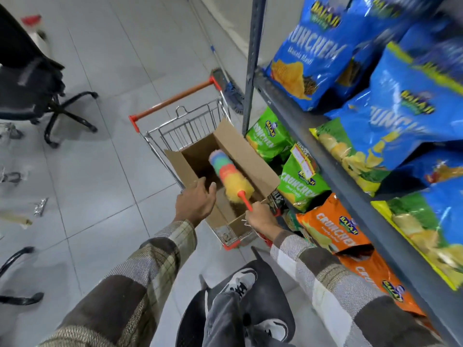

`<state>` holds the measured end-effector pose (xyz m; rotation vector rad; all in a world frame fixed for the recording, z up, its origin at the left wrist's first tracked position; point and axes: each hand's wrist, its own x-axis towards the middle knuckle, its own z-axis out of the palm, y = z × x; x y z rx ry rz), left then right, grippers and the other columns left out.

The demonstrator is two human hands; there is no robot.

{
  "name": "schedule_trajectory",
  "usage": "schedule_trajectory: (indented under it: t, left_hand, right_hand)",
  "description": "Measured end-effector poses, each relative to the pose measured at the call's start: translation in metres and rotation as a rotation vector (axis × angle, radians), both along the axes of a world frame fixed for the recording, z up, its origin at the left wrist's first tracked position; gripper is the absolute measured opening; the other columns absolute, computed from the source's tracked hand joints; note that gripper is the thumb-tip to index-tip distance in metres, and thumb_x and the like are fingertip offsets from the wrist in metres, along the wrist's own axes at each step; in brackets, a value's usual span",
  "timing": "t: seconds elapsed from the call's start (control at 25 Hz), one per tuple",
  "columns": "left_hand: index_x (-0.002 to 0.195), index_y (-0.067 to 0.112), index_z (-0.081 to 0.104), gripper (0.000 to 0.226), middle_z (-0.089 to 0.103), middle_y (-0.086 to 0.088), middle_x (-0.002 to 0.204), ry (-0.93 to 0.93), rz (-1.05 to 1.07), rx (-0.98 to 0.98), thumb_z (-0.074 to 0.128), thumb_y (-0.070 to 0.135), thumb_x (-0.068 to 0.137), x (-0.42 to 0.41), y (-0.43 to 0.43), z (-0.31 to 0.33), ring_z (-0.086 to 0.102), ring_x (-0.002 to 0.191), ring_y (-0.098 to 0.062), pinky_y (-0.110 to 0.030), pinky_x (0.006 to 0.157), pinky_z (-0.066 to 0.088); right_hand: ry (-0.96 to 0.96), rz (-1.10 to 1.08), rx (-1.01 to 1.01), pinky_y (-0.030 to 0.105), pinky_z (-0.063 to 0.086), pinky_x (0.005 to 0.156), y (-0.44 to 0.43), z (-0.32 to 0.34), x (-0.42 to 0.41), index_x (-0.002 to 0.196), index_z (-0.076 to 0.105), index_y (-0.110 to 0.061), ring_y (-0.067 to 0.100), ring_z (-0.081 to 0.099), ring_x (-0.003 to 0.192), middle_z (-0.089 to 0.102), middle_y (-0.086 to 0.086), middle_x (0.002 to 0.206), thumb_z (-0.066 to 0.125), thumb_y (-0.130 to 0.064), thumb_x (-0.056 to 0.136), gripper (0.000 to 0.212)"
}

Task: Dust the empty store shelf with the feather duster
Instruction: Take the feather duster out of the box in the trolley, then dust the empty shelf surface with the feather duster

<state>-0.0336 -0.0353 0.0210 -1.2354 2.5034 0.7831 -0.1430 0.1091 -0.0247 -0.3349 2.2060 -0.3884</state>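
A rainbow-coloured feather duster (229,175) with a red handle points away from me over an open cardboard box (246,156). My right hand (260,217) is shut on the handle's near end. My left hand (196,201) hovers beside the duster's yellow end, fingers apart, touching or nearly touching the box's left edge. The box stands in a small wire shopping cart (185,126) with an orange push bar. A grey metal shelf unit (315,126) runs along the right, stocked with chip bags; no empty shelf shows in this view.
Blue chip bags (313,48) fill the upper shelf; green bags (298,181) and orange bags (333,226) sit below. A black office chair (32,78) stands at the left. A mop (226,81) leans by the shelf post. Small litter lies on the tiled floor (41,206).
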Motion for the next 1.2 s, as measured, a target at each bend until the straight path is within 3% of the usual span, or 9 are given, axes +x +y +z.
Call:
schedule_trajectory:
  t: [0.12, 0.28, 0.36, 0.44, 0.64, 0.8, 1.0, 1.2]
  left_hand:
    - [0.144, 0.011, 0.047, 0.056, 0.060, -0.018, 0.141, 0.100, 0.020, -0.094, 0.030, 0.049, 0.107, -0.010, -0.018, 0.070, 0.058, 0.127, -0.039, -0.051, 0.105, 0.043]
    - [0.148, 0.009, 0.044, 0.059, 0.058, -0.020, 0.145, 0.211, 0.048, -0.252, 0.031, 0.049, 0.107, -0.018, -0.039, 0.181, 0.055, 0.133, -0.039, -0.051, 0.107, 0.042]
    - [0.146, 0.009, 0.045, 0.057, 0.058, -0.021, 0.144, 0.293, 0.071, -0.319, 0.030, 0.048, 0.107, -0.024, -0.044, 0.239, 0.053, 0.134, -0.038, -0.051, 0.107, 0.040]
    - [0.148, 0.009, 0.043, 0.061, 0.054, -0.019, 0.148, 0.380, 0.091, -0.375, 0.027, 0.050, 0.107, -0.034, -0.045, 0.295, 0.050, 0.138, -0.036, -0.051, 0.111, 0.038]
    - [0.161, 0.012, 0.028, 0.069, 0.037, -0.015, 0.165, 0.621, 0.060, -0.454, 0.022, 0.055, 0.106, -0.069, -0.027, 0.405, 0.033, 0.154, -0.032, -0.050, 0.124, 0.027]
    - [0.162, 0.018, 0.026, 0.068, 0.037, -0.011, 0.165, 0.752, -0.015, -0.484, 0.020, 0.056, 0.106, -0.110, 0.014, 0.458, 0.034, 0.154, -0.030, -0.051, 0.121, 0.028]
    - [0.163, 0.017, 0.021, 0.068, 0.044, -0.015, 0.160, 0.842, -0.236, -0.427, 0.021, 0.054, 0.106, -0.171, 0.101, 0.481, 0.042, 0.147, -0.033, -0.052, 0.117, 0.033]
    - [0.159, 0.018, 0.028, 0.065, 0.043, -0.012, 0.161, 0.900, -0.431, -0.360, 0.021, 0.055, 0.105, -0.213, 0.196, 0.485, 0.041, 0.149, -0.031, -0.052, 0.117, 0.033]
  right_hand:
    - [0.038, -0.016, -0.124, 0.036, 0.053, 0.079, -0.004, 0.073, -0.008, 0.113, 0.069, -0.001, 0.036, 0.067, 0.102, 0.070, 0.022, 0.109, 0.052, -0.016, 0.091, 0.031]
    - [0.107, 0.003, -0.329, 0.033, 0.056, 0.065, 0.001, 0.190, -0.007, 0.101, 0.070, -0.005, 0.030, 0.071, 0.075, 0.070, 0.015, 0.086, 0.051, -0.018, 0.090, 0.025]
    - [0.159, 0.044, -0.445, 0.031, 0.051, 0.050, 0.010, 0.250, -0.004, 0.085, 0.065, -0.017, 0.019, 0.062, 0.055, 0.062, 0.005, 0.067, 0.050, -0.017, 0.090, 0.016]
    - [0.196, 0.045, -0.561, 0.028, 0.041, 0.044, 0.022, 0.308, -0.002, 0.072, 0.058, -0.022, 0.012, 0.048, 0.045, 0.050, -0.002, 0.055, 0.050, -0.016, 0.089, 0.020]
    - [0.273, -0.072, -0.834, 0.025, 0.034, 0.040, 0.084, 0.414, -0.010, 0.089, 0.065, -0.004, 0.007, 0.038, 0.034, 0.042, -0.009, 0.047, 0.053, -0.021, 0.093, 0.022]
    - [0.244, -0.208, -1.000, 0.015, 0.024, 0.033, 0.162, 0.464, -0.016, 0.107, 0.068, -0.010, 0.006, 0.026, 0.028, 0.035, -0.010, 0.045, 0.051, -0.016, 0.097, 0.021]
    - [0.381, -0.204, -0.975, 0.018, 0.024, 0.031, 0.249, 0.485, 0.000, 0.110, 0.068, -0.015, 0.004, 0.026, 0.030, 0.037, -0.010, 0.048, 0.053, -0.019, 0.097, 0.020]
    - [0.445, -0.569, -1.034, 0.015, 0.027, 0.030, 0.332, 0.481, 0.009, 0.113, 0.069, -0.022, 0.007, 0.027, 0.027, 0.042, -0.010, 0.048, 0.053, -0.013, 0.099, 0.023]
